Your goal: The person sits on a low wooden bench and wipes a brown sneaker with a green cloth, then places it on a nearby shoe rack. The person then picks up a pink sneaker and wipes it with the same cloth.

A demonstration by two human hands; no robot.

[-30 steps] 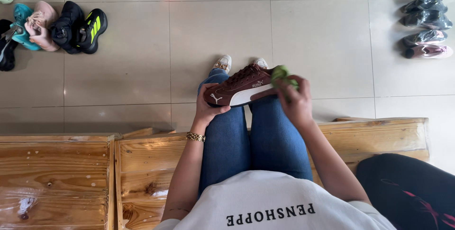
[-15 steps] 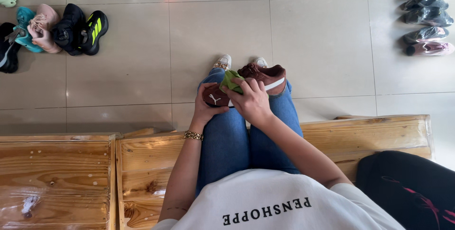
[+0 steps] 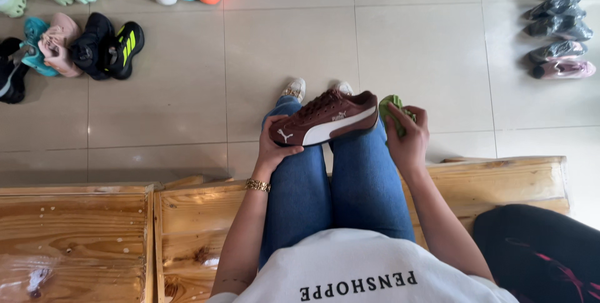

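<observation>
- Shoe (image 3: 325,125): brown w/ white stripe, mid frame, lying on its side across the knees.
- Left hand (image 3: 275,150) grips the toe end from under.
- Right hand (image 3: 409,137) is closed round a green cloth (image 3: 394,110) at the heel.
- Looks light, stiff sole, soft top; best held at toe & heel.

Shoe rows (image 3: 94,47), wooden bench (image 3: 187,228), tiles (image 3: 287,40)

Pale tiled floor (image 3: 437,59) carries rows of shoes (image 3: 94,47) (many colours), beside wooden benches (image 3: 187,215).
</observation>
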